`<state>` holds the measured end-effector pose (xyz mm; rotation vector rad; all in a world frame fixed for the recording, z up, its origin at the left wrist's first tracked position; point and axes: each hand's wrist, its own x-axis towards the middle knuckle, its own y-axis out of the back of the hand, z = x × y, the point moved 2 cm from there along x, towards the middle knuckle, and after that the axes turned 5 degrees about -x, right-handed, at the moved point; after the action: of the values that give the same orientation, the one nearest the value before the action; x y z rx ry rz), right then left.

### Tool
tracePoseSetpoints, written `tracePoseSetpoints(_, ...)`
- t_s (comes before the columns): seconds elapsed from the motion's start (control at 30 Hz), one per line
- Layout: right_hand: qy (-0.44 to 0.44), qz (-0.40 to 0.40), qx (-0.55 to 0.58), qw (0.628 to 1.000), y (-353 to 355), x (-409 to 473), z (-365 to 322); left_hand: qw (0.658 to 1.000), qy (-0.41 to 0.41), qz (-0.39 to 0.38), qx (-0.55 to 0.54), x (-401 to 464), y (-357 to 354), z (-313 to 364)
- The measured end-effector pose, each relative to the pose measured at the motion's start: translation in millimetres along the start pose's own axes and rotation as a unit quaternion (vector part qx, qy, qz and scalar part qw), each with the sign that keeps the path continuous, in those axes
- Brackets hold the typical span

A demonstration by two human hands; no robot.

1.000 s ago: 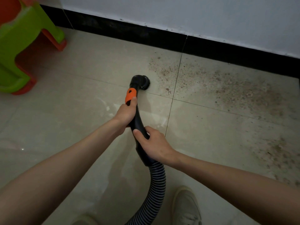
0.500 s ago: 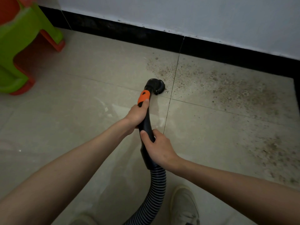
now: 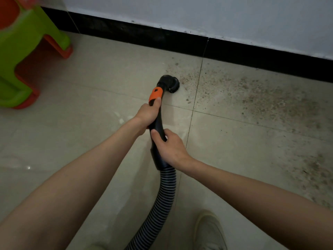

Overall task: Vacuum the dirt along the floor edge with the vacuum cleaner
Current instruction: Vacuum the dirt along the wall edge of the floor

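Beyond frame, hose (image 3: 163, 201) cut off, brush (image 3: 173, 85) perhaps touching dirt (image 3: 261, 98)

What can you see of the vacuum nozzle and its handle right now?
The vacuum nozzle is a round black head, apparently plastic, set on the tiled floor at the left edge of the dirt patch, short of the black baseboard. Behind it runs a curved black handle tube with an orange collar, joined to a ribbed black hose that trails toward the camera. The left hand grips just below the collar; the right hand grips lower, near the hose joint.
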<state>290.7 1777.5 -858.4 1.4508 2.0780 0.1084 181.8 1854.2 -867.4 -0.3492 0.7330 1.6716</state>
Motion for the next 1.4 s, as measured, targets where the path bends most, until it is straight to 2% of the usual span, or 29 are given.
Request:
tracePoseSetpoints(0.2,0.013,-0.006,0.014,1.0,-2.4,33.5,-7.3,0.999,-0.005,0.033,0.041,29.2,10.3,14.7)
tracePoseSetpoints(0.7,0.052,-0.007,0.021,0.998,7.8,135.4,-17.2,0.995,-0.024,0.091,0.029,116.0,18.2,54.3)
tracePoseSetpoints(0.93,0.074,-0.028,-0.02,0.997,16.3,166.4,-17.8,0.991,-0.009,0.125,0.045,135.8,19.6,61.8)
tracePoseSetpoints(1.2,0.052,-0.043,0.01,0.998,36.2,163.7,-9.7,0.993,-0.01,0.113,0.042,131.9,-1.8,74.2)
tracePoseSetpoints(1.4,0.025,0.018,0.006,0.999,55.5,149.5,5.5,0.996,-0.019,0.065,0.051,122.8,-35.5,82.9)
